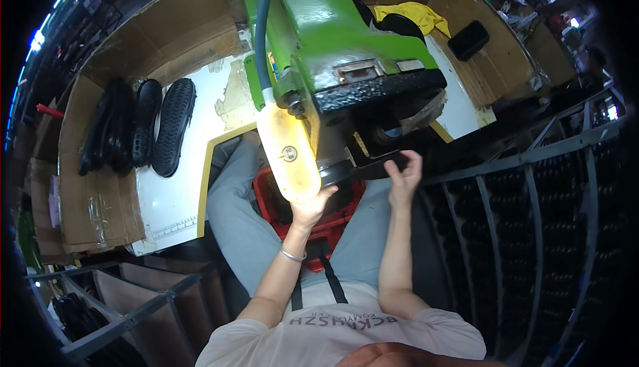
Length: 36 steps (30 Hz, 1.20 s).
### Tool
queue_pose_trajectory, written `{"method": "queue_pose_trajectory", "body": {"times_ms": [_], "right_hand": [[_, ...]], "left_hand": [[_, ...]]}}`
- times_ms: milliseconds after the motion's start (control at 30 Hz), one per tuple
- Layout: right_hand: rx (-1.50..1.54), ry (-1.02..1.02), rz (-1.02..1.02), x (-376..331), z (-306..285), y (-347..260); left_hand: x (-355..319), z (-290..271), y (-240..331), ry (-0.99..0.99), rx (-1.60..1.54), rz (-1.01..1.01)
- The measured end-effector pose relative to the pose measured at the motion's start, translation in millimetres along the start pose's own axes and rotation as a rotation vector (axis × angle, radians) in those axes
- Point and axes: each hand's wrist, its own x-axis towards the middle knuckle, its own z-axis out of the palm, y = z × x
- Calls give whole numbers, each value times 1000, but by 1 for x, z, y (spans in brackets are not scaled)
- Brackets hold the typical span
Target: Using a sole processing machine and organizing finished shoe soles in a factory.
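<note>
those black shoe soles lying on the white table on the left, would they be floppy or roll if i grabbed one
The black soles look like moulded rubber, so probably bendy rather than stiff, and light. Their ribbed tread suggests good grip, not slippery. They stand on edge, leaning together in a row on the white table, so pulling one may tip its neighbours; rolling seems unlikely.

Shoe workshop: green machine (333, 41), stacked black soles (143, 127), cardboard-lined bench (166, 34).

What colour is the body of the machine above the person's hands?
Bright green, with a black lower front edge; the machine body shows best in the head view.
</note>
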Motion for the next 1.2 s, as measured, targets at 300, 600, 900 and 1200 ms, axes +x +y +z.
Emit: {"method": "queue_pose_trajectory", "body": {"times_ms": [300, 600, 900, 1200], "right_hand": [[-169, -185, -285, 0, 37, -102], [119, -436, -161, -60, 126, -75], [308, -358, -24, -68, 98, -50], [205, -152, -157, -20, 39, -66]], "left_hand": [[17, -44, 67, 0, -150, 28], [-5, -158, 75, 73, -434, -44], [-26, -144, 76, -116, -303, 64], [4, -63, 63, -205, -193, -3]]}}
